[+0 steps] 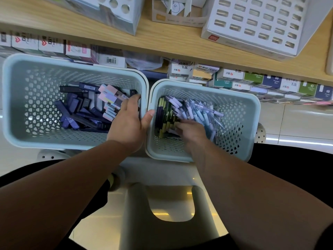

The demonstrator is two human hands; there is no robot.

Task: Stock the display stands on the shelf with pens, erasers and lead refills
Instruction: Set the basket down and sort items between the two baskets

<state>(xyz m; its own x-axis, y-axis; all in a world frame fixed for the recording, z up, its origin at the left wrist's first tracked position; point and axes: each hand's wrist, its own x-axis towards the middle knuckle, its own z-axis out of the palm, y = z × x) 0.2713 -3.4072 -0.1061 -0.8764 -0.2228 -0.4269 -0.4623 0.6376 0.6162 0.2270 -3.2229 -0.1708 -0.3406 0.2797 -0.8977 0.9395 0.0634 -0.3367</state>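
Two pale perforated baskets sit side by side below the wooden shelf [162,44]. The left basket [16,98] holds dark lead refill cases [72,112] and pastel erasers [110,95]. The right basket [252,112] holds light blue and lilac pens [196,112] and dark green-yellow pens [162,118]. My left hand [128,121] grips the right wall of the left basket, thumb over the rim. My right hand [191,131] reaches into the right basket among the pens; its fingertips are blurred. White display stands with round holes [115,8] and oblong slots [255,24] stand on the shelf.
A small open cardboard stand [178,15] sits between the two display stands. Rows of boxed stationery [234,78] line the shelf level behind the baskets. A grey stool [162,204] is below me, between my legs, on a glossy floor.
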